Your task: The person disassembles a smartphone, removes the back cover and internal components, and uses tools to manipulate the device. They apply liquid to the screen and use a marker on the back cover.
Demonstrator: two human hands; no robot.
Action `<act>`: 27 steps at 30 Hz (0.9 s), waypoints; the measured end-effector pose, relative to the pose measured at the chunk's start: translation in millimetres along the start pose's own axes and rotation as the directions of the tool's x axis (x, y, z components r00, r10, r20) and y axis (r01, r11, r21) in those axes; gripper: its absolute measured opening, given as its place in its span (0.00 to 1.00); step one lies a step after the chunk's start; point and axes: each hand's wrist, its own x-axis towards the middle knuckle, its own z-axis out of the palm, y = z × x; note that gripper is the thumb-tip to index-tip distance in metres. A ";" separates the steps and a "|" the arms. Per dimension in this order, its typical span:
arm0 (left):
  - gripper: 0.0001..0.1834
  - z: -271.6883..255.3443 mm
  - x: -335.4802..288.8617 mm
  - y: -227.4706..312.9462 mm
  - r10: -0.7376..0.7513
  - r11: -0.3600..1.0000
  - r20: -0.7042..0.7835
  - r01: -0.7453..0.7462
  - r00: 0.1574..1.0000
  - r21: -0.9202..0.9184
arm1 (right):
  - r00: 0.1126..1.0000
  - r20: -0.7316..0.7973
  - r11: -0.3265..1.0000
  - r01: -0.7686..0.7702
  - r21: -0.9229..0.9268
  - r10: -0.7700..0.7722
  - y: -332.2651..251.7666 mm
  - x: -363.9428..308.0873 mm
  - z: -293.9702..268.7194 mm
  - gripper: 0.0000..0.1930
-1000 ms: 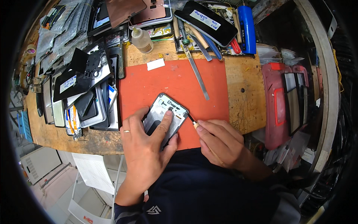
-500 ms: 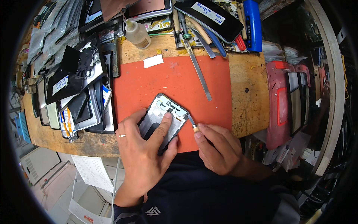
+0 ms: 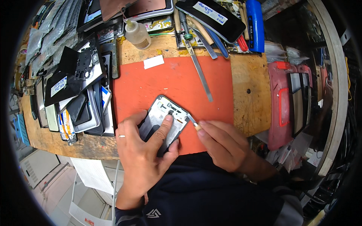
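A phone frame (image 3: 155, 118), silvery inside with dark edges, is tilted over the red mat (image 3: 151, 84). My left hand (image 3: 145, 150) grips it, thumb pressed on its inner face below a small black part, fingers round the left edge. My right hand (image 3: 226, 145) pinches the light wooden handle of a thin-bladed knife (image 3: 193, 120). Its metal blade lies against the frame's upper right edge. Most of the handle is hidden in my fingers.
A long metal file (image 3: 200, 75) and a white paper strip (image 3: 154, 62) lie on the mat. Behind are a dropper bottle (image 3: 138, 35) and a black phone (image 3: 211, 19) on tools. Phone parts (image 3: 81, 98) pile at left; a red plastic case (image 3: 281, 105) sits at right.
My right hand has shifted slightly and its wrist is raised, with the knife still at the frame's edge. The left hand keeps its hold.
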 end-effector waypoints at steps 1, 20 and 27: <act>0.31 0.0 0.8 0.5 0.000 1.000 0.003 0.000 1.000 0.001 | 1.000 0.011 1.000 -0.008 -0.001 0.008 -0.7 0.1 -2.4 0.16; 0.30 -0.3 2.1 -1.0 0.000 1.000 0.014 0.000 1.000 0.006 | 1.000 0.022 1.000 0.001 0.018 -0.002 5.5 8.9 -2.3 0.18; 0.30 -1.6 2.1 -3.5 0.036 0.999 0.000 -0.036 0.999 0.018 | 1.000 0.019 0.999 0.015 0.046 -0.016 8.2 14.2 5.9 0.19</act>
